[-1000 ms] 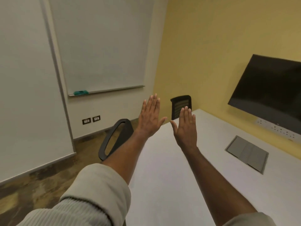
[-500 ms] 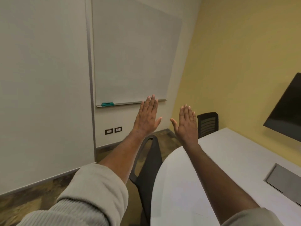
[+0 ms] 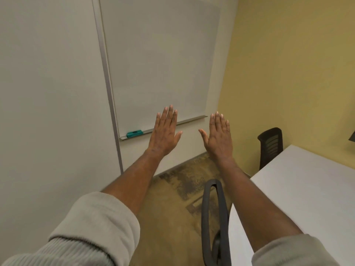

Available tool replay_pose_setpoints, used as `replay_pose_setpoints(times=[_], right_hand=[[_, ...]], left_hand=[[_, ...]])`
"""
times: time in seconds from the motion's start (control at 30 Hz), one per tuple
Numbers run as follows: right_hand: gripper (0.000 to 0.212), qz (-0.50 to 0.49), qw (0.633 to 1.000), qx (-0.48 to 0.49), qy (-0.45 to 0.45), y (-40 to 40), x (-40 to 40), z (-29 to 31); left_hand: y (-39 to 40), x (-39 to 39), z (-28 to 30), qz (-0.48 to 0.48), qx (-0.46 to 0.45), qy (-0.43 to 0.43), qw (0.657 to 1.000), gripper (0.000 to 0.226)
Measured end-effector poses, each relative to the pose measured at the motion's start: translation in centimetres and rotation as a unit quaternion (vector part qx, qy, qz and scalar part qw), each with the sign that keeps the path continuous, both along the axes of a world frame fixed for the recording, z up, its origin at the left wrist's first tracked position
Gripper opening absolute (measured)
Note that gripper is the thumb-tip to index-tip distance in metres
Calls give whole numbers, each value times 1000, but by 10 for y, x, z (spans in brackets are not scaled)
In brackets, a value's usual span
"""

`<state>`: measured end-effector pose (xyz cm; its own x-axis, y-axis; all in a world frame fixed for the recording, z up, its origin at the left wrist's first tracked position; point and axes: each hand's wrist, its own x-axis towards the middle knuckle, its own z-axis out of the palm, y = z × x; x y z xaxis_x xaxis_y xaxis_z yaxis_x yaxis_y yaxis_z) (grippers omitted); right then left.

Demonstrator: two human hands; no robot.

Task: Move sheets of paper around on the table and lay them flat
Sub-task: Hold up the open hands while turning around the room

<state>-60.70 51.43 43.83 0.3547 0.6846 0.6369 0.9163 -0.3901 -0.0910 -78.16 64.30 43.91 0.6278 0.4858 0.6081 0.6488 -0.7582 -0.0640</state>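
Observation:
My left hand (image 3: 165, 131) and my right hand (image 3: 218, 136) are held up in the air side by side, backs toward me, fingers straight and together, thumbs out. Neither holds anything. Both arms stretch forward over the floor, left of the white table (image 3: 299, 189). The table's bare top shows at the right edge of the view. No sheet of paper is in view.
A whiteboard (image 3: 159, 60) hangs on the wall ahead with a teal eraser (image 3: 134, 133) on its ledge. A dark chair back (image 3: 214, 217) stands just below my right forearm at the table's end. Another black chair (image 3: 270, 144) stands by the yellow wall.
The view has swung left and up: the table, the dark screen and the grey floor-box lid slid out to the right. My hands stay raised and have spread a little further apart.

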Motion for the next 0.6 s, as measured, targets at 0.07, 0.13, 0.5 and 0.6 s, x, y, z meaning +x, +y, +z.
replay_pose_setpoints(times=[0.07, 0.13, 0.5, 0.6], right_hand=[[79, -9, 1000, 1, 1, 30, 11, -2], [79, -24, 1000, -3, 3, 58, 25, -6], [79, -108, 994, -22, 19, 192, 175, -5], [81, -131, 991, -15, 14, 213, 218, 2]], left_hand=[[32, 11, 0, -2, -5, 5, 1000, 79], [61, 29, -2, -11, -9, 4, 1000, 79], [218, 198, 6, -110, -22, 13, 994, 79], [248, 247, 10, -124, -31, -9, 992, 79]])
